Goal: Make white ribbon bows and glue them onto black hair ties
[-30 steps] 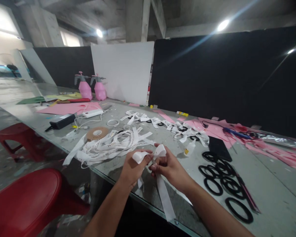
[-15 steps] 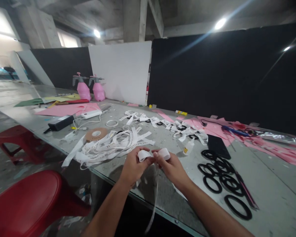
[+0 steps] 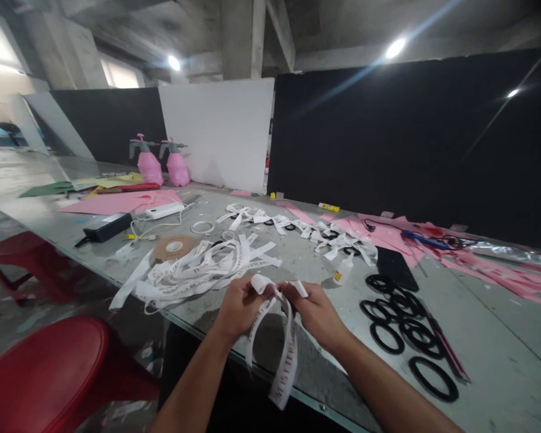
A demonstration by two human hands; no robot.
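A white printed satin ribbon strip (image 3: 285, 337) is folded into small loops above the near edge of the grey glass-topped table (image 3: 491, 337), tails dangling. The left hand (image 3: 238, 308) and right hand (image 3: 315, 313) pinch it fingertip-tight, wrists angled inward. Flat black rings (image 3: 401, 325) lie nearby.

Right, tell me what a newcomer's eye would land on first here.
First, the two hands at the near table edge: the left hand and right hand pinch a printed white ribbon whose loops hang down between them. Just beyond lies a loose heap of white ribbons, and to the right a cluster of black rings. Far left, two pink spray bottles stand out.
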